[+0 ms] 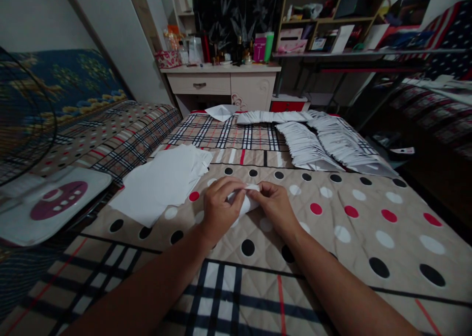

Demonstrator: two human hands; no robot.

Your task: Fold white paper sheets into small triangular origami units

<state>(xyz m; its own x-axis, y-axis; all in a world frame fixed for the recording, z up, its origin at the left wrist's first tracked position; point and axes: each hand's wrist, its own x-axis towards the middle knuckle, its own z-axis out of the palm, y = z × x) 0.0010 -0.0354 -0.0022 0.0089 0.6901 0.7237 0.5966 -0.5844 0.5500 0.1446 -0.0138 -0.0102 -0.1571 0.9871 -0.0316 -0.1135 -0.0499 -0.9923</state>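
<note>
Both my hands pinch one small piece of white paper (249,204) just above the quilt. My left hand (221,206) grips its left side, thumb toward the middle. On the other side my right hand (276,204) holds it near the top edge, fingers curled. The paper looks bent or folded, and part of it is hidden behind my fingers. To the left of my hands lies a loose stack of flat white paper sheets (165,179). Beyond my right hand, rows of folded white papers (304,144) stand packed closely together.
A spotted and checked quilt (236,287) covers the bed. One folded paper (221,112) lies at its far edge. At the left stands a fan with a white and purple base (59,201). A dresser (214,83) with bottles and boxes stands behind the bed.
</note>
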